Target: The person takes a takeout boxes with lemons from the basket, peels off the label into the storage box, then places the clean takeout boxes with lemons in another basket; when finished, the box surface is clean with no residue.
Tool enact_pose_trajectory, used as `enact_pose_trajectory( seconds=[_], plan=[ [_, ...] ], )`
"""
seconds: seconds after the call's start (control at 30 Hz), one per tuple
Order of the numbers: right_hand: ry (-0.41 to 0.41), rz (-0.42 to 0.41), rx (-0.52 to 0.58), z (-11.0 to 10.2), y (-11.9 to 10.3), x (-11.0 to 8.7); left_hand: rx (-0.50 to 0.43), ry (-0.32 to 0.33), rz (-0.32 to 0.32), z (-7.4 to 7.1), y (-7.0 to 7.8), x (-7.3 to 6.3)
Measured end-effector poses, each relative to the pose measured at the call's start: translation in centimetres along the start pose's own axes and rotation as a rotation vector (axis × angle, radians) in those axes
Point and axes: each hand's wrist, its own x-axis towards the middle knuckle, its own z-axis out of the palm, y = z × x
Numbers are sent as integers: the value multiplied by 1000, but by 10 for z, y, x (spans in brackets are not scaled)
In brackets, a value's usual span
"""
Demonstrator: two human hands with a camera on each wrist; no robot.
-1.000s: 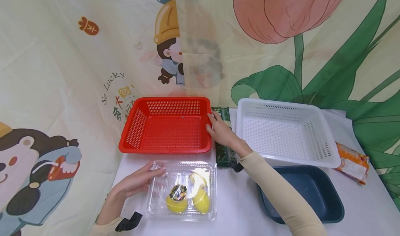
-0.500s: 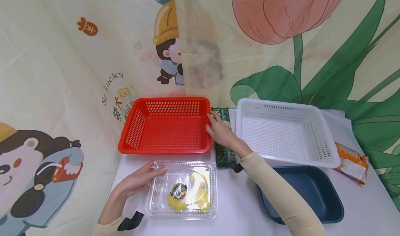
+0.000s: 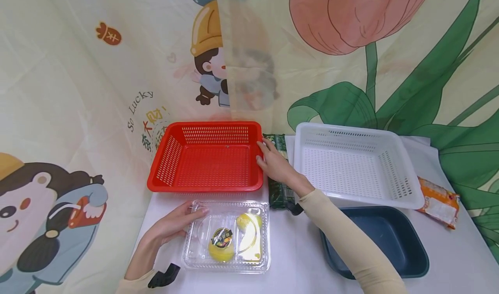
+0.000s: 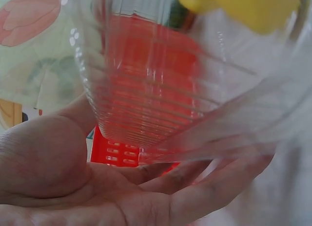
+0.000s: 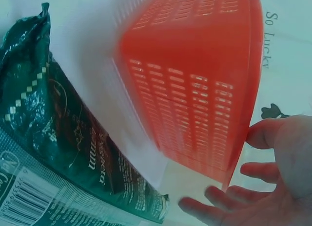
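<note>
A clear plastic clamshell box (image 3: 202,259) with a dark round label is tilted at the table's front. Yellow lemon-like fruits (image 3: 221,251) lie inside, partly hidden by glare on the lid. My left hand (image 3: 173,222) grips the box's left edge, thumb on top; the left wrist view shows the fingers (image 4: 214,194) beneath it. My right hand (image 3: 277,163) touches the right rim of a red slotted basket (image 3: 212,185). In the right wrist view its thumb tip meets the rim, while the other fingers (image 5: 200,209) reach past the corner, loosely extended.
A green printed packet (image 3: 281,194) lies beneath my right hand, right of the red basket. Farther right stand a white slotted basket (image 3: 405,172) and a dark blue tub (image 3: 419,246). An orange packet (image 3: 440,204) lies by the white basket. A printed curtain (image 3: 257,34) hangs behind.
Inside the box the yellow fruit on the right has shifted toward the far side, and the glare on the lid has changed. Both hands stay nearly in place.
</note>
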Motion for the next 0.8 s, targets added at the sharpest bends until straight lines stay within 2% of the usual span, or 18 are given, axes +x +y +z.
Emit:
enact_pose_trajectory(
  seconds=[0.13, 0.37, 0.53, 0.8],
  plan=[
    [43, -52, -14, 0, -7, -3, -2, -1, 2, 0, 0, 0],
    [111, -247, -60, 2, -36, -13, 9, 7, 4, -1, 0, 1],
    [41, -368, -65, 5, -63, -25, 12, 1, 8, -1, 0, 2],
    [-131, -574, -162, 19, -96, -53, 8, -17, 9, -2, 0, 3]
  ],
)
